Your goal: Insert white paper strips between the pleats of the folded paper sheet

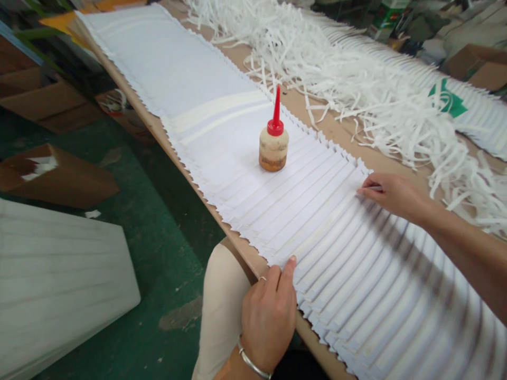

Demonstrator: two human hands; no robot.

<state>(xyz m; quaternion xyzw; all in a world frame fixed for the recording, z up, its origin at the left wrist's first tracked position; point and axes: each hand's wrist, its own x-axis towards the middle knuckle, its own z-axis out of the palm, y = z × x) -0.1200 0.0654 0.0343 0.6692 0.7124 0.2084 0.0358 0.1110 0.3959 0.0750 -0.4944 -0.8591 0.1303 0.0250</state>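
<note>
A long row of overlapping white paper pieces [317, 195] with jagged ends runs along the board, fanned like shingles. At the near edge, my left hand [273, 311], with a ring and a bangle, has its fingers closed on the end of one white paper piece; the index fingertip lies on top and the thumb is hidden. Across the row, my right hand [392, 195] pinches the far end of a paper piece between thumb and fingers. A small glue bottle [273, 150] with a red pointed nozzle stands upright on the row, beyond both hands.
A heap of curly white paper strips [328, 68] lies along the far side of the brown board [233, 53]. A green scrap [449, 100] rests near more layered paper. Cardboard boxes [75, 179] and a large white block [59, 279] stand on the green floor at left.
</note>
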